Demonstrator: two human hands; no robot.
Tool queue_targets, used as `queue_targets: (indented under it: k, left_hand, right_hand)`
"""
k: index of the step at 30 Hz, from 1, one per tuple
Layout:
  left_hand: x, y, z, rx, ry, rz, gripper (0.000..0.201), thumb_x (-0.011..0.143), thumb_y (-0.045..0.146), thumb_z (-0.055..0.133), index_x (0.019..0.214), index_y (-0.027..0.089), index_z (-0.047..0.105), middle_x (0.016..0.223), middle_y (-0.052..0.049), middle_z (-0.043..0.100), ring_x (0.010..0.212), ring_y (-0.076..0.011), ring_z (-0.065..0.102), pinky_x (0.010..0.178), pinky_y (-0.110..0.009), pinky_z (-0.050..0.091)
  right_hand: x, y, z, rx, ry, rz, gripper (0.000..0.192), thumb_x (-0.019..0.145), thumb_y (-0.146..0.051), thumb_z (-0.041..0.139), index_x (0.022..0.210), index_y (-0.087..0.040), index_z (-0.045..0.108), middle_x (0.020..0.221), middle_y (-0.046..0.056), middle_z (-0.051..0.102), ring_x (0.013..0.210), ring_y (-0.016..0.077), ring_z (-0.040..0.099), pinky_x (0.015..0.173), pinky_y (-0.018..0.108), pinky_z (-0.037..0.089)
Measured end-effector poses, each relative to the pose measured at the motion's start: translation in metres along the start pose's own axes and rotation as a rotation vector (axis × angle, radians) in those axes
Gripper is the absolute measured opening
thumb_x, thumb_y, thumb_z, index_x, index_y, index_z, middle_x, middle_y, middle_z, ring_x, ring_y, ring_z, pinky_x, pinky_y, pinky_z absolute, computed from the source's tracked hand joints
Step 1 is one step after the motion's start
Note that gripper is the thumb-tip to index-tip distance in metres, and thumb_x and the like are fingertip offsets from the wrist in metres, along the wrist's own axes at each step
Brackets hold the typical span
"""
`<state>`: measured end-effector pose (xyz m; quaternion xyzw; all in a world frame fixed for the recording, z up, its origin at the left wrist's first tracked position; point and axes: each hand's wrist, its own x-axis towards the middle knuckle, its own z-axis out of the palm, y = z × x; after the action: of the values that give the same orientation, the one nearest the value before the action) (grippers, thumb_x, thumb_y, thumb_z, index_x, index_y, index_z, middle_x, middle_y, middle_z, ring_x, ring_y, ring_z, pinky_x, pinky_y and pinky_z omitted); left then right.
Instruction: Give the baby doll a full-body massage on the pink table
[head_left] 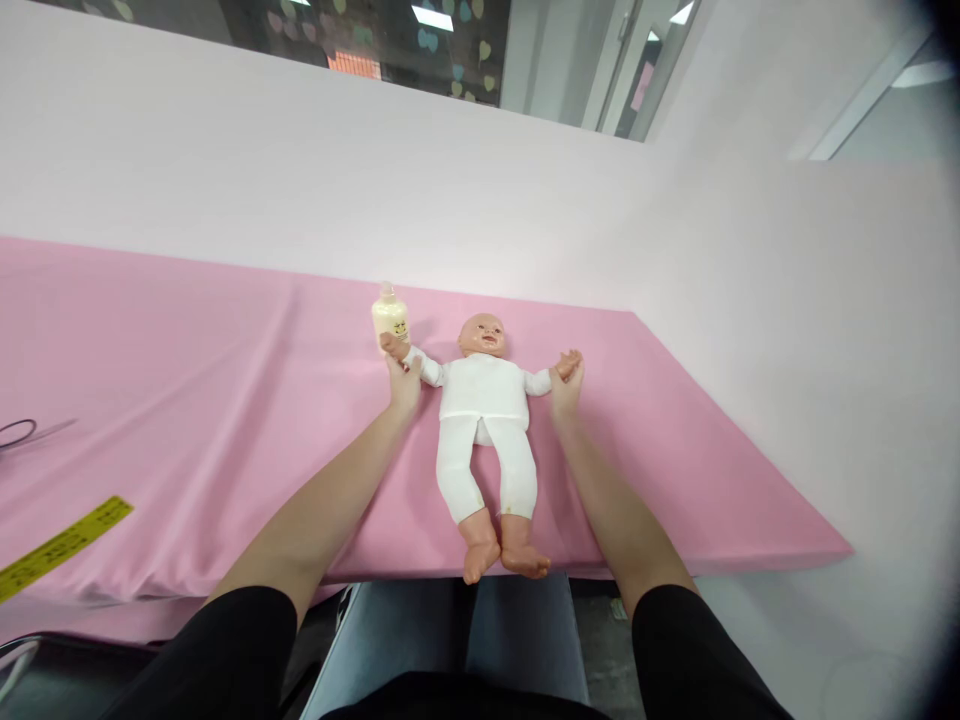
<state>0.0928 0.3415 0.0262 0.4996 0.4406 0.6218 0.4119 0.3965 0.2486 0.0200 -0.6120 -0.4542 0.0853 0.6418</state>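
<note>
Doll [484, 400] flat on its back between the hands on the pink bench [187, 400], head away, feet near, left hand [403, 382] and right hand [566, 388] apparently each clasping a doll wrist, bottle [390, 317] just beyond the left.

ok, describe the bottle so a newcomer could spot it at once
On the pink mat, find the doll in white lying on its back. The bottle stands upright just beyond the doll's hand that the left hand holds. It is small, cream-coloured, with a printed face, the only container there.
</note>
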Motion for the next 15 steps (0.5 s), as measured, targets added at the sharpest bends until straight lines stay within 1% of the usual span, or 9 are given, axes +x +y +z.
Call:
queue_targets:
  k: [2,5,6,7,8,9,11,13,15]
  left_hand:
    - [-0.008,0.004,0.005,0.188,-0.159,0.149,0.061,0.096,0.022,0.051,0.155,0.02,0.036,0.153,-0.015,0.054,0.141,-0.0227,0.053,0.118,-0.041,0.045]
    - [-0.017,0.011,0.009,0.473,-0.477,0.346,0.057,0.092,0.017,0.048,0.149,0.018,0.052,0.149,-0.014,0.06,0.143,-0.027,0.051,0.125,-0.049,0.036]
    - [-0.019,0.012,0.01,0.544,-0.552,0.403,0.056,0.091,0.015,0.047,0.146,0.017,0.056,0.148,-0.013,0.06,0.143,-0.0275,0.051,0.127,-0.05,0.034]
    - [-0.02,0.013,0.011,0.594,-0.596,0.446,0.056,0.089,0.012,0.045,0.143,0.017,0.059,0.148,-0.013,0.061,0.143,-0.0275,0.051,0.127,-0.051,0.032]
    - [-0.021,0.013,0.012,0.617,-0.607,0.465,0.056,0.088,0.011,0.045,0.142,0.017,0.059,0.147,-0.013,0.061,0.143,-0.0273,0.05,0.128,-0.05,0.031]
    - [-0.02,0.012,0.011,0.61,-0.584,0.459,0.057,0.088,0.011,0.045,0.143,0.017,0.058,0.148,-0.013,0.061,0.143,-0.027,0.05,0.128,-0.05,0.032]
    - [-0.015,0.008,0.008,0.52,-0.461,0.374,0.055,0.091,0.015,0.048,0.146,0.017,0.053,0.148,-0.014,0.059,0.142,-0.0268,0.051,0.126,-0.049,0.035]
    - [-0.005,0.002,0.002,0.355,-0.267,0.229,0.054,0.094,0.02,0.052,0.147,0.018,0.046,0.147,-0.016,0.058,0.138,-0.026,0.055,0.122,-0.048,0.04]
    - [0.006,-0.005,-0.007,0.157,-0.071,0.092,0.052,0.096,0.023,0.052,0.146,0.02,0.043,0.145,-0.016,0.059,0.134,-0.0256,0.059,0.117,-0.047,0.047]
  right_hand:
    - [-0.01,-0.017,0.005,-0.113,-0.139,-0.106,0.076,0.094,-0.034,0.04,0.165,-0.016,0.021,0.166,0.015,0.04,0.153,0.0233,0.042,0.125,0.047,0.038]
    - [-0.023,-0.037,0.009,-0.332,-0.499,-0.297,0.065,0.095,-0.027,0.039,0.16,-0.02,0.042,0.161,0.01,0.05,0.15,0.0238,0.045,0.128,0.046,0.034]
    - [-0.025,-0.04,0.009,-0.391,-0.592,-0.349,0.062,0.095,-0.025,0.039,0.156,-0.021,0.049,0.158,0.009,0.053,0.148,0.024,0.046,0.128,0.046,0.033]
    - [-0.026,-0.042,0.01,-0.422,-0.646,-0.385,0.06,0.095,-0.024,0.039,0.153,-0.021,0.053,0.156,0.009,0.055,0.147,0.0241,0.047,0.128,0.046,0.033]
    - [-0.026,-0.043,0.01,-0.422,-0.657,-0.397,0.059,0.095,-0.023,0.039,0.152,-0.02,0.054,0.155,0.009,0.056,0.146,0.0238,0.048,0.128,0.046,0.033]
    - [-0.025,-0.042,0.01,-0.396,-0.623,-0.381,0.059,0.096,-0.024,0.039,0.154,-0.019,0.051,0.156,0.01,0.055,0.147,0.0232,0.048,0.128,0.045,0.033]
    - [-0.019,-0.038,0.007,-0.284,-0.468,-0.286,0.064,0.096,-0.028,0.04,0.16,-0.017,0.039,0.16,0.013,0.05,0.149,0.0219,0.045,0.128,0.045,0.034]
    - [-0.01,-0.032,0.001,-0.136,-0.257,-0.156,0.074,0.095,-0.029,0.043,0.165,-0.014,0.023,0.164,0.017,0.042,0.153,0.0215,0.042,0.127,0.046,0.035]
    - [-0.001,-0.022,-0.008,-0.006,-0.05,-0.013,0.079,0.095,-0.029,0.043,0.166,-0.014,0.012,0.167,0.019,0.036,0.154,0.0225,0.04,0.125,0.05,0.038]
